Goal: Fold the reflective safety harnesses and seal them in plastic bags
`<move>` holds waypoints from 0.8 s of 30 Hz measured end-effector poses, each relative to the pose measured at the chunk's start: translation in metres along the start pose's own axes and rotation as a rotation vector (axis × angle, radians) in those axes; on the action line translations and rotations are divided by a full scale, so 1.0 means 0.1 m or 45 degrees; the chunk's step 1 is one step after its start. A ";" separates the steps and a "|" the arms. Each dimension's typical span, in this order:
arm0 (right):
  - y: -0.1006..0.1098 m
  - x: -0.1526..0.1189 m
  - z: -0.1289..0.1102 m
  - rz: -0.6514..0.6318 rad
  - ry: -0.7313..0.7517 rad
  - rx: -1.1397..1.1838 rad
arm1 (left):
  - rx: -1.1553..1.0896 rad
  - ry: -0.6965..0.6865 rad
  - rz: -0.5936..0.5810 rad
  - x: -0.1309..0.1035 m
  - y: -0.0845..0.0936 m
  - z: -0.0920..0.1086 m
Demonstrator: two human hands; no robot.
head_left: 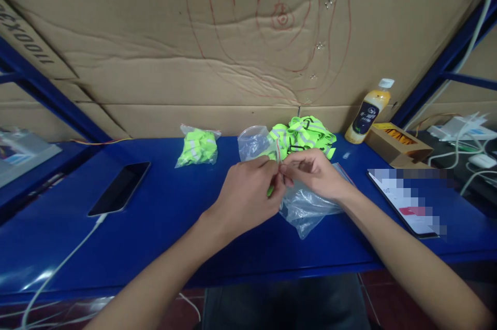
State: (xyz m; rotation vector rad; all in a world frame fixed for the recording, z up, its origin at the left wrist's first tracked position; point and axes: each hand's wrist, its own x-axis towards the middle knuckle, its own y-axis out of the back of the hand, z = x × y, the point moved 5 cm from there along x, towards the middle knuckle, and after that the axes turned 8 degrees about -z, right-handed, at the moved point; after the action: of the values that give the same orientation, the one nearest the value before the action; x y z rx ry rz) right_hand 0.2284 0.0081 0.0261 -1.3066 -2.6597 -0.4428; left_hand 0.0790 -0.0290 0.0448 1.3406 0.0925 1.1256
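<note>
Over the middle of the blue table, my left hand [250, 185] and my right hand [316, 174] meet fingertip to fingertip. Both are closed on the red-lined edge of a clear zip bag [278, 148]. A bit of neon green shows below my left fingers; most of this bag is hidden by the hands. Just behind them lies a heap of neon green reflective straps [306, 134] with grey stripes and black clips. Clear plastic bags [310, 211] lie flat under my right hand. Another clear bag [252, 142] shows behind my left hand. Further left sits a filled bag of green straps [199, 146].
A phone [120, 189] with a white cable lies at left. At right are a yellow drink bottle [368, 112], an open cardboard box [398, 142] and a lit phone or tablet [407, 205]. A cardboard wall [155, 60] stands behind the table.
</note>
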 end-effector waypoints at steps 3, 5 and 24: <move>0.03 0.03 0.02 0.140 0.015 -0.073 | -0.009 0.020 0.125 0.01 0.10 -0.04; 0.13 0.02 0.04 0.348 0.017 -0.183 | -0.067 0.107 0.287 0.02 0.20 -0.16; -0.18 0.09 0.14 -0.007 0.159 -1.435 | -0.442 -0.246 0.168 0.08 -0.09 -0.14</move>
State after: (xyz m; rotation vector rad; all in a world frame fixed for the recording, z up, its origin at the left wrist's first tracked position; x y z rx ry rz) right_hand 0.2086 0.0088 0.0110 -1.3439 -2.2633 -2.1207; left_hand 0.0796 -0.0114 0.0377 1.1469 -0.3242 1.0592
